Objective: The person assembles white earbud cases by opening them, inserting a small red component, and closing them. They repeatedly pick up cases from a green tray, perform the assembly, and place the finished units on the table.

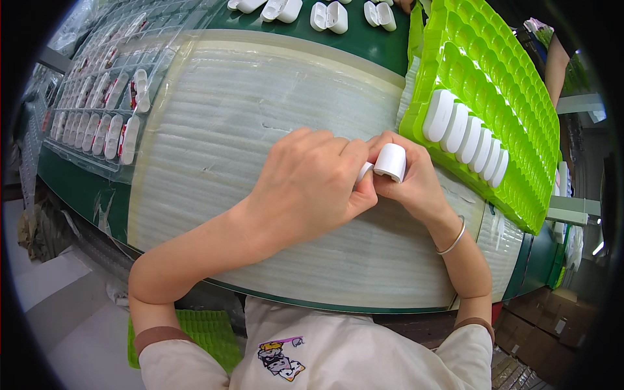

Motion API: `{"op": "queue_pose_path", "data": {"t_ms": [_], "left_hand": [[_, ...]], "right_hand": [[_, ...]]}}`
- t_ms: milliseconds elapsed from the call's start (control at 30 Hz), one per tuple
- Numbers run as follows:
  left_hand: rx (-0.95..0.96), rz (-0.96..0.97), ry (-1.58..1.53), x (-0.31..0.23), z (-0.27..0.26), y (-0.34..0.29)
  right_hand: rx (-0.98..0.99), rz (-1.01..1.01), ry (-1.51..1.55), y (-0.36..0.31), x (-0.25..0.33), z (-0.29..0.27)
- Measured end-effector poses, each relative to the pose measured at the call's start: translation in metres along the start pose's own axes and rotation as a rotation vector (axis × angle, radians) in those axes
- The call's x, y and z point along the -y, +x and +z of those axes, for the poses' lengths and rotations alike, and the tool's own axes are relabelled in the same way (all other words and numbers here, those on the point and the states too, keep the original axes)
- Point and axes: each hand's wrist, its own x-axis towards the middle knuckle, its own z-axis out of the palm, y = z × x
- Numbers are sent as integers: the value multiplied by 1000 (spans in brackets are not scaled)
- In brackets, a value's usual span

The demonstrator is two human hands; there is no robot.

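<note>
Both my hands meet over the middle of the padded mat. My right hand point(416, 179) is closed around a small white plastic case shell point(391, 161), rounded at the top with a notch in its lower edge. My left hand point(312, 179), back of the hand upward, is closed beside it with thumb and fingers pinching a white piece point(365, 171) that shows only in part. Whether the two white pieces are joined is hidden by the fingers. They look like parts of an earbud charging case.
At the right, a bright green moulded tray point(478, 71) leans over the mat point(260, 91), with several white cases point(469, 140) in its near row. Opened white earbud cases point(329, 17) stand along the far edge. Clear trays point(123, 172) at the left carry white parts point(129, 140), some with red.
</note>
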Motion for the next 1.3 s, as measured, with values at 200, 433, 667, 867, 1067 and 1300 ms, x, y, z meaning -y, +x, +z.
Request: {"op": "queue_pose_path", "data": {"t_ms": [200,433,667,867,1067,1300], "left_hand": [[-37,15,82,0,-1,-3],[-41,-24,38,-3,-3,-3],[13,-85,1,3,3,-5],[117,-152,-78,7,9,-7],[31,-84,-42,6,11,-5],[28,-65,-77,3,14,-5]], "right_hand": [[-36,-187,-112,0,-2,5],[-1,-82,47,-4,-9,5],[-159,-190,-186,-1,-5,13],[-146,-158,-308,-4,-5,9],[-76,62,-236,-3,8,4],[25,95,-177,1,11,-7]]}}
